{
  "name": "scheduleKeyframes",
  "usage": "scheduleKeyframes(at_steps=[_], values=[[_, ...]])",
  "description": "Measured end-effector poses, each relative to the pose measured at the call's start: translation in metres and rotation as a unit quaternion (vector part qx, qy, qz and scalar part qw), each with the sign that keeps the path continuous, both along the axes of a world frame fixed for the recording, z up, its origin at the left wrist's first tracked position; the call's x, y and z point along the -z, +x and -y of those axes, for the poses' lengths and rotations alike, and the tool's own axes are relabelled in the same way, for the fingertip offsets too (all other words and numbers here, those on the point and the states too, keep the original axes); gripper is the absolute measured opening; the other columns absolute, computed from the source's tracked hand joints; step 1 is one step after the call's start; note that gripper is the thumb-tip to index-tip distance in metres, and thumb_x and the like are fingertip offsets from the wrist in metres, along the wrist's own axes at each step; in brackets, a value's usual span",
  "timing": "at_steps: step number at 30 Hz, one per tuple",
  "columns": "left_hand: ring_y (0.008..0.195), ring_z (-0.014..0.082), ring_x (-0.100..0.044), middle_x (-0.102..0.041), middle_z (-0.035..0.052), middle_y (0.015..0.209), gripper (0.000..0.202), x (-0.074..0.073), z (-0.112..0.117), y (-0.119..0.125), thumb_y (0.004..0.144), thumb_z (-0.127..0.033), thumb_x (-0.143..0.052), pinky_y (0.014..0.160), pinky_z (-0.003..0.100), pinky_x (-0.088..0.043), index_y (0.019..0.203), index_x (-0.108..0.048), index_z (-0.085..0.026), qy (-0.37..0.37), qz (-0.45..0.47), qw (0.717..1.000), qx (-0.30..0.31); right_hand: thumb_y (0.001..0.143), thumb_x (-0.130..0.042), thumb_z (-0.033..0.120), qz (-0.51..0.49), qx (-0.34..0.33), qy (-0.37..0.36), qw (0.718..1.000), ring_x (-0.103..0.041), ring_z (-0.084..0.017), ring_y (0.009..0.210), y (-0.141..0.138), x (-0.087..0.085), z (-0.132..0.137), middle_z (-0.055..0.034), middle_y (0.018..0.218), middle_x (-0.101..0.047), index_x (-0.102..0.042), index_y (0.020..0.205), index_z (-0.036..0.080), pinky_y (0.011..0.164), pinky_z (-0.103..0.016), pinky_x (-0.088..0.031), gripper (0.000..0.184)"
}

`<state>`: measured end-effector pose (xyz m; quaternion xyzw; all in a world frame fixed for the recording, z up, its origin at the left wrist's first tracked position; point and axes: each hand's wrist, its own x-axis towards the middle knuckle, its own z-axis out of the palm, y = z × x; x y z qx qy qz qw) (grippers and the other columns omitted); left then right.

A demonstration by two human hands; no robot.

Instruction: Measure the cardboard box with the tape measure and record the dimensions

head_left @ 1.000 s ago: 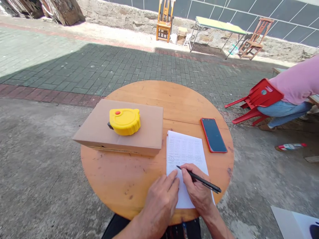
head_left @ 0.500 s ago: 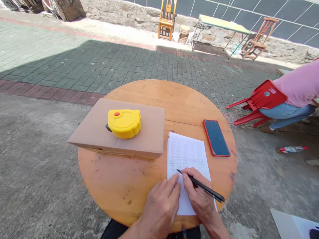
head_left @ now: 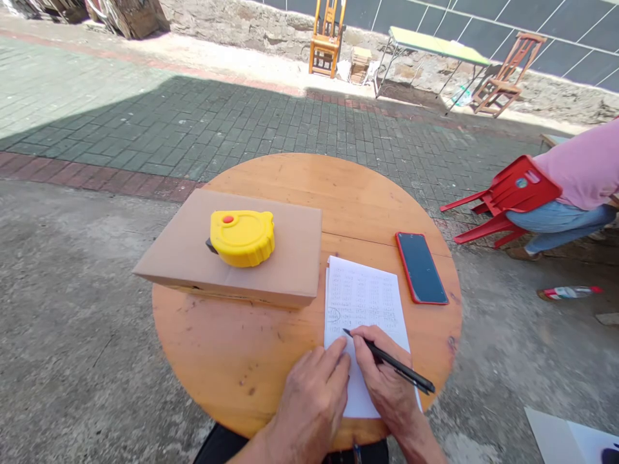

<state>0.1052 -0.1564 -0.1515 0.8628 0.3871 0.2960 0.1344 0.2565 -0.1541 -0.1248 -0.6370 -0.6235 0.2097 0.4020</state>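
My right hand (head_left: 387,377) is closed around a black pen (head_left: 403,370), its tip at the written rows on a white sheet of paper (head_left: 365,293). Rows of small handwriting fill the upper part of the sheet, with one circled spot near its left edge. My left hand (head_left: 316,393) lies with its fingers extended on the paper's lower left edge, just beside the right hand. Left of the paper, a yellow tape measure (head_left: 244,238) with a red button rests on a closed cardboard box (head_left: 294,258). A red-cased phone (head_left: 422,267) lies right of the paper.
Everything sits on a round wooden table (head_left: 217,354). At right, a person in a pink top (head_left: 580,167) sits on a red plastic stool (head_left: 512,187), near a bottle (head_left: 570,293) on the ground. Chairs and a folding table (head_left: 438,45) stand along the far wall.
The view has shifted very slightly. Both hands, the pen and the things on the table keep their places.
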Motion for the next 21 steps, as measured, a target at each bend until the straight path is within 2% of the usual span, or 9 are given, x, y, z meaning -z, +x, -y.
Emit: scheduleKeyframes(at_steps=[17, 21], values=[[0.088, 0.0249, -0.068, -0.069, 0.0130, 0.120, 0.028, -0.0029, -0.0011, 0.0001, 0.092, -0.010, -0.043, 0.072, 0.039, -0.060, 0.110, -0.064, -0.012, -0.016, -0.004, 1.000, 0.010, 0.090, -0.053, 0.018, -0.011, -0.005, 0.008, 1.000, -0.064, -0.014, 0.059, -0.0008, -0.0043, -0.0008, 0.0004, 0.068, -0.068, -0.067, 0.079, 0.021, 0.057, -0.022, -0.052, 0.018], [0.087, 0.0250, -0.069, -0.069, 0.0129, 0.119, 0.025, -0.0037, -0.0003, -0.0003, 0.093, -0.011, -0.043, 0.071, 0.039, -0.060, 0.104, -0.065, -0.013, -0.014, -0.006, 1.000, 0.008, 0.090, -0.055, 0.018, -0.026, 0.018, 0.020, 0.999, -0.065, -0.013, 0.061, 0.0010, -0.0018, -0.0002, 0.0006, 0.069, -0.069, -0.067, 0.080, 0.021, 0.058, -0.020, -0.052, 0.016]])
